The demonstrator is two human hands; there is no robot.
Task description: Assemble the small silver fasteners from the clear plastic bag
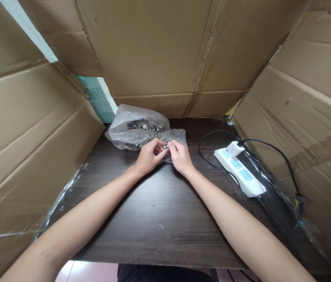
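Pinching a small shiny metal piece (165, 147) btwn thumb and fingers, the L hand (148, 156) meets the R hand (180, 157), whose thumb and fingers are pressed together on the piece's R side. It's held just above the desk (153, 219), toward the far edge, approx. midway L–R, w/ the clear plastic bag (138, 113) right behind. Long axis seems to run roughly L–R, from one hand to the other; which end is which is too small to tell. The bag lies near the far edge, L of centre, w/ loose metal parts (144, 127) showing thru it. By the R edge, a white power strip (236, 166) sits at a slant, far end toward the L, near end toward the R; its lt. blue socket faces have tiny marks, unreadable. A white plug (235, 149) is in its far end, w/ a black cable (283, 152) running off R. Past the desk's far L corner, a teal panel (96, 96) has rows of dark characters, too blurred to read. Cardboard walls (153, 47) stand along the far, L & R edges.
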